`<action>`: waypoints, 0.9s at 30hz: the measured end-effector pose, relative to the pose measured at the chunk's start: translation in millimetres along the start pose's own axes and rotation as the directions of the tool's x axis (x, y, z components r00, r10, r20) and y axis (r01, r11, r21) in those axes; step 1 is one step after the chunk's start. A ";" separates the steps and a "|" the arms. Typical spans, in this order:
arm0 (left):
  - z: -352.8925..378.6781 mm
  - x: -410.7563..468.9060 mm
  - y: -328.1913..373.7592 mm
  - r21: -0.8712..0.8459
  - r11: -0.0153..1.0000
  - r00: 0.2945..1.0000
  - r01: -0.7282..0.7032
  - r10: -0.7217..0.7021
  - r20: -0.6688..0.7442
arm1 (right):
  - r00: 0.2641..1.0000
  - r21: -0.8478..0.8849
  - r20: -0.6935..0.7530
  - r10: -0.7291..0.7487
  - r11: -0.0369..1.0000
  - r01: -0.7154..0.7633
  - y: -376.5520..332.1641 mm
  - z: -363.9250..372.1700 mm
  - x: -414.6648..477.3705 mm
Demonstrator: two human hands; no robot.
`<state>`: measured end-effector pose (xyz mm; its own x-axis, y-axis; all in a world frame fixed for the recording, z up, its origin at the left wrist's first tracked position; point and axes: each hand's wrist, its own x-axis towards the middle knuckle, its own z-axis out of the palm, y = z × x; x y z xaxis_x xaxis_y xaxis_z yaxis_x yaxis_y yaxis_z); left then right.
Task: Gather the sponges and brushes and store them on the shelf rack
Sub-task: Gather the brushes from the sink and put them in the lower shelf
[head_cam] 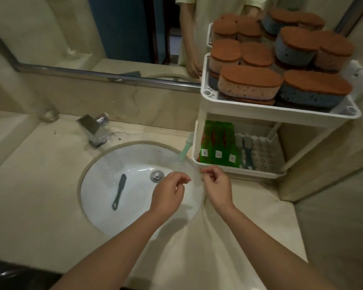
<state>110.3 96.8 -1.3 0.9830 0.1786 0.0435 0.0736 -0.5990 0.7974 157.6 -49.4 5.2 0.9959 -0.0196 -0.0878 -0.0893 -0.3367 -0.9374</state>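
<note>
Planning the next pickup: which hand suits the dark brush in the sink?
Left, probably. The left hand is over the sink beside the drain, nearer the dark brush; the right hand is by the rack.

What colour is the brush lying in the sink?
Dark greyish teal. The brush lies in the white sink, clearest in the head view.

Over the right edge of the sink (134, 160), the left hand (170, 189) and right hand (216, 185) pinch a faint clear film (195, 174) between them. A dark brush (119, 191) lies in the basin. Sponges (249, 82) fill the top tier of the rack (239, 170).
</note>
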 end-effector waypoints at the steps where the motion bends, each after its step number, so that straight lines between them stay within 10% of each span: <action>1: -6.8 -3.1 -9.5 -0.004 0.999 0.999 0.035 -0.035 -0.008 | 1.000 -0.013 0.028 0.008 1.000 -0.008 -0.6 10.4 -1.8; 15: -102.4 -5.2 -144.3 -0.190 0.871 0.875 0.454 -0.476 -0.090 | 0.813 -0.120 0.429 0.393 0.917 -0.380 -0.8 180.4 -9.2; 27: -134.5 35.4 -218.2 -0.090 0.628 0.631 0.773 -0.746 0.212 | 0.746 -0.262 0.368 0.556 0.831 -0.490 32.5 309.3 -3.9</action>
<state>106.4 338.9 -92.8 0.6015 0.3944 -0.6947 0.7905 -0.1679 0.5890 147.4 230.9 -129.3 0.6890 0.1442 -0.7103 -0.5595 -0.5171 -0.6477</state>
